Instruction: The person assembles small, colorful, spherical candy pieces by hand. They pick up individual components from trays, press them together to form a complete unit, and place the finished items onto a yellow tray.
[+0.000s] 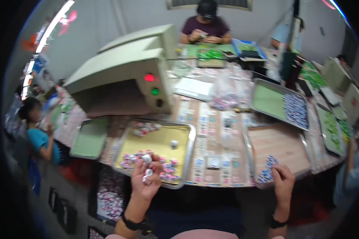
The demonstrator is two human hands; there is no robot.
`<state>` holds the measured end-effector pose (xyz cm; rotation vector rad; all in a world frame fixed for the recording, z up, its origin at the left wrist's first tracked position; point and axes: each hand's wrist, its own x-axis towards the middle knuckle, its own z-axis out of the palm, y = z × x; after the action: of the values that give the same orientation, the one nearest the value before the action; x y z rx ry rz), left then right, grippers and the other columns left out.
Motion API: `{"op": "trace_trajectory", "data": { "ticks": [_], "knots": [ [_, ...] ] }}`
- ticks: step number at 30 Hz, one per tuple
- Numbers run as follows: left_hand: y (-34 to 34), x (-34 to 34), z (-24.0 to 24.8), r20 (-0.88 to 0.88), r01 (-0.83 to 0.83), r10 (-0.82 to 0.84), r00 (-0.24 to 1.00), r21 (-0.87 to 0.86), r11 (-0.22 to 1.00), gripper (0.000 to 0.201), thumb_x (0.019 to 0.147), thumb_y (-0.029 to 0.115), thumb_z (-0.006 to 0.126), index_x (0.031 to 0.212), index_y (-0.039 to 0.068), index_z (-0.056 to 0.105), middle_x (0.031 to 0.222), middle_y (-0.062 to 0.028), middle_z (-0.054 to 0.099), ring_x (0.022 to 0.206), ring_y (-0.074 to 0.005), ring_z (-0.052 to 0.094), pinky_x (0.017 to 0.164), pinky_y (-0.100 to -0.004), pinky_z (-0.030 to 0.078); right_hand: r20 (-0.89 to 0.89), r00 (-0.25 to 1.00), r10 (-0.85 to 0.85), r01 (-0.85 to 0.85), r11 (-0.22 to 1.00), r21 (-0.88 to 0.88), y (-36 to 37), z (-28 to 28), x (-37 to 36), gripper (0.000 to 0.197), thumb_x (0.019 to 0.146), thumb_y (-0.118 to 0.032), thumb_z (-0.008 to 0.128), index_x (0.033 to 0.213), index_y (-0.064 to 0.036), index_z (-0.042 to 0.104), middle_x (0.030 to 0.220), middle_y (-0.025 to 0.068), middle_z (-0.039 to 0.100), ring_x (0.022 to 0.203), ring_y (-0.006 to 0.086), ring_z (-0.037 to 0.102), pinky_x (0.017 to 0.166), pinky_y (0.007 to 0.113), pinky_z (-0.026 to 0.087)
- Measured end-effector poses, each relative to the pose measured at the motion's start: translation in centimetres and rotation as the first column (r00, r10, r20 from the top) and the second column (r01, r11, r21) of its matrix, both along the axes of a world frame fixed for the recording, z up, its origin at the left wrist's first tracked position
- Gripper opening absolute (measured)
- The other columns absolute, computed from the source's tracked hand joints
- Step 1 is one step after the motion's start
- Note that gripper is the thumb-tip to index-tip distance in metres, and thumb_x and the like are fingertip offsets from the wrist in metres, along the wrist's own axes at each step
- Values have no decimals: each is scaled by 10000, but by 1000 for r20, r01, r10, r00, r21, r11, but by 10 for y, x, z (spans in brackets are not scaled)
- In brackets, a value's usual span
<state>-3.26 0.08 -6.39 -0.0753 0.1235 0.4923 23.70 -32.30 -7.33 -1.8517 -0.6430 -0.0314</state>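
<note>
Lower left of centre, your left hand [140,180] clamps its fingers on at least two white pieces [147,158] over one yellow-lined tray [159,139]. Lower right, your right hand [283,180], fingers together, is at blurred, uncountable blue-and-white pieces [268,169]; any grip is hidden.

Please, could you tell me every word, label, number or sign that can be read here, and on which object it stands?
None can be read.
Printed table cover: small marks, too blurred to read.
White pieces in the left hand: any marking is too small to tell.
Cream machine: red light and green light, no readable lettering.
</note>
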Motion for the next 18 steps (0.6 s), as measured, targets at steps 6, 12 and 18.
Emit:
{"op": "trace_trajectory", "data": {
  "ticks": [6, 12, 18],
  "knots": [
    [-59, 5, -14, -145, 280, -266, 953, 86, 956, 284, 921, 100, 542, 1191, 11, 535, 1070, -145, 570, 843, -151, 498, 439, -162, 396, 77, 991, -113, 124, 981, -151, -17, 8, 18, 148, 814, -3, 642, 948, -13, 703, 938, 84, 672, 796, 138, 632, 612, 247, 480],
    [-89, 13, -21, -361, 418, -341, 868, 159, 894, 263, 916, 103, 563, 1157, -1, 566, 1095, -158, 584, 880, -191, 531, 509, -231, 395, 266, 964, 4, 90, 936, -341, -15, 1, 31, 154, 786, -10, 648, 931, -28, 697, 923, 115, 664, 875, 269, 611, 708, 341, 493],
    [-104, 13, -26, -323, 505, -447, 834, 122, 854, 262, 925, 95, 565, 1175, 15, 558, 1118, -162, 598, 911, -199, 577, 524, -241, 416, 240, 970, 36, 94, 856, -508, 2, -10, 39, 148, 755, -67, 679, 900, -50, 700, 882, 120, 656, 888, 314, 589, 788, 393, 472]
  ]
}}
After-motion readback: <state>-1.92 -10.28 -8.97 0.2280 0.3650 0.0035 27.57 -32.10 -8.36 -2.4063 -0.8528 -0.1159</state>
